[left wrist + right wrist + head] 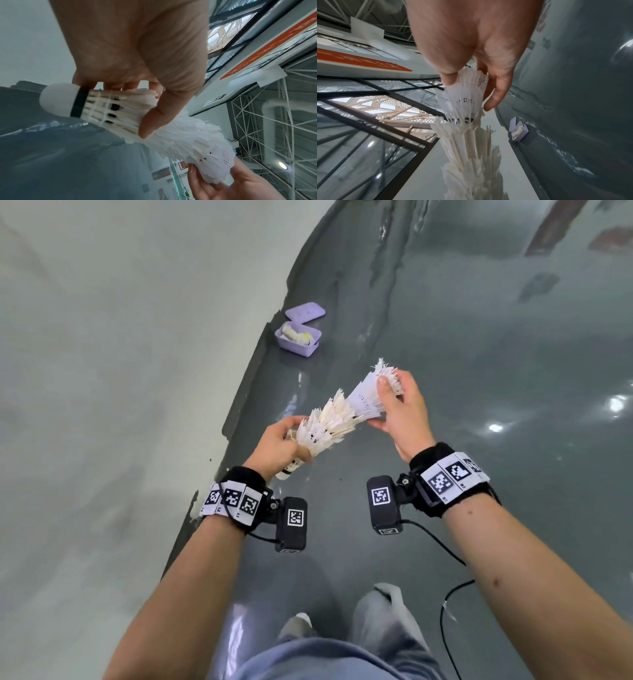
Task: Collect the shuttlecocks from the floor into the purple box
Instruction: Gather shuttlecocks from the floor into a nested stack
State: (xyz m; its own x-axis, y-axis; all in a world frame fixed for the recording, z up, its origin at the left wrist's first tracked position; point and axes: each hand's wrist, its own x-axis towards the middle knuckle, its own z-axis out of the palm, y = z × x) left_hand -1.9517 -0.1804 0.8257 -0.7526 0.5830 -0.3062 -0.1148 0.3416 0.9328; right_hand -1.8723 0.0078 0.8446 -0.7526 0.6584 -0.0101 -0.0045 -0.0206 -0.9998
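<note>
A nested stack of white shuttlecocks is held in the air between both hands. My left hand grips the cork end, thumb across the feathers. My right hand pinches the top shuttlecock, a white mesh-skirted one, at the far end of the stack. The purple box sits open on the grey floor ahead by the wall, with several shuttlecocks inside. Its lid lies just behind it.
A pale wall curves along the left, meeting the glossy grey floor. My legs in grey trousers and a black cable are below the arms. No loose shuttlecocks show on the visible floor.
</note>
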